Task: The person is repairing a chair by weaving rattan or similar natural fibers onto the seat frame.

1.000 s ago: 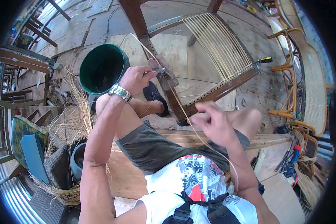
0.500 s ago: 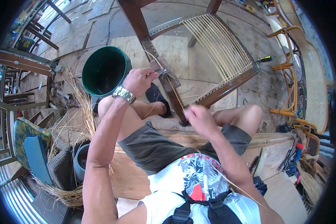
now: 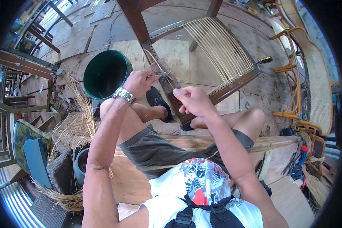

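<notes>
A dark wooden chair frame with rows of small holes lies in front of me, strung on its far right with several parallel cane strands. Over its near left corner is a dark board with a small metal piece on it. My left hand is closed, thumb and finger pinching at that metal piece. A pale cane strip curves down to the metal from the far side. Close to the near end of the board, my right hand pinches the strip where it comes out.
A green bucket stands left of my left hand. Loose cane fibres hang beyond my left forearm. A screwdriver sticks out at the frame's right corner. Rattan chairs line the right side. A blue container is at lower left.
My right hand has moved up and left, from near my knee to the board close to the metal piece. My left hand stays nearly in place.
</notes>
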Demonstrator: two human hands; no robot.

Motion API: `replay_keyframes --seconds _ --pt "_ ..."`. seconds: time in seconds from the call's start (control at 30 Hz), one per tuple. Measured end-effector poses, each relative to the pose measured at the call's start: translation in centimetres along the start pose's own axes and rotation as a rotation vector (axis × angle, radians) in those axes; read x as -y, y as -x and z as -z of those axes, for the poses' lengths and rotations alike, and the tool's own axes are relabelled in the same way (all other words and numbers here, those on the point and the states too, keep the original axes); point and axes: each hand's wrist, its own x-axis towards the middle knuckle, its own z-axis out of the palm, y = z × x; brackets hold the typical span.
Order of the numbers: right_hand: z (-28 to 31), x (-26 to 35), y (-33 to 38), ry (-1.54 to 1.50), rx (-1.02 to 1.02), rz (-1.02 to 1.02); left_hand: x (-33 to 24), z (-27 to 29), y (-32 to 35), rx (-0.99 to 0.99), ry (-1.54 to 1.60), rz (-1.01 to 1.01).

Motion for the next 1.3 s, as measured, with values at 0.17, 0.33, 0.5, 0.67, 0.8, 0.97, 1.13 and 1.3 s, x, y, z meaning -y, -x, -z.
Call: replay_keyframes --seconds 0.17,0.33,0.5,0.67,0.8,0.97,1.13,1.3 --pt "-1.9 -1.3 -2.0 0.088 -0.134 0.079 0.5 -0.4 -0.2 -0.01 0.03 -0.004" --pt "-2.5 -3.6 -3.3 0.38 -0.318 0.238 0.4 -0.2 -0.2 0.032 0.005 0.038" --pt "-1.1 -7.7 3.0 0.477 -0.211 0.3 0.4 0.0 -0.3 -0.03 -0.097 -0.069" --pt "1.5 -9.8 10.5 0.397 -0.248 0.26 0.6 -0.2 -0.4 -0.083 -0.137 -0.135" --pt "2.0 -6.6 6.8 0.253 -0.444 0.5 0.2 -0.3 -0.1 -0.102 -0.162 -0.137" --pt "0.4 -1.7 0.2 -0.235 -0.054 0.008 -0.5 -0.3 0.2 -0.151 -0.227 -0.159" --pt "-0.9 -1.3 -0.9 0.017 -0.143 0.051 -0.4 -0.3 0.1 -0.124 -0.199 -0.147" --pt "-2.1 -2.8 -2.6 -0.088 -0.139 0.007 -0.4 -0.1 -0.1 -0.065 -0.178 -0.083"
